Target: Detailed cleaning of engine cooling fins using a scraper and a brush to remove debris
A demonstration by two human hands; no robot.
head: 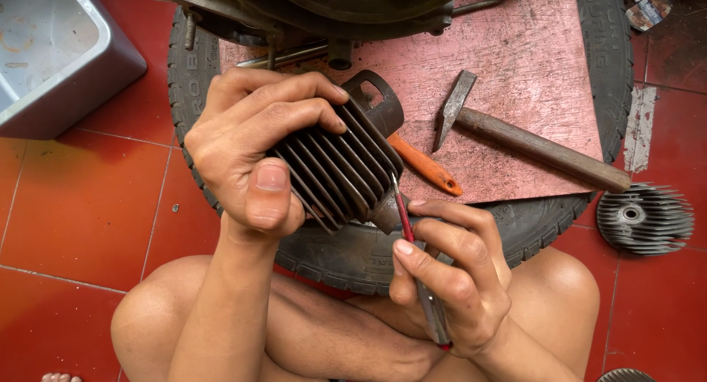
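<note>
My left hand (247, 142) grips a dark finned engine cylinder (346, 161), fingers over its top and thumb on the near side. It is held above a tyre. My right hand (453, 279) holds a thin red-and-grey tool (406, 223) like a pen, its tip touching the lower right edge of the cylinder's fins.
A tyre (346, 260) lies on the red tiled floor with a reddish board (530, 65) on it. On the board lie a wooden-handled hammer (541, 150), an orange-handled tool (427, 168) and part of an engine (324, 10). A grey tub (59, 54) sits far left. A finned cylinder head (644, 216) lies at right.
</note>
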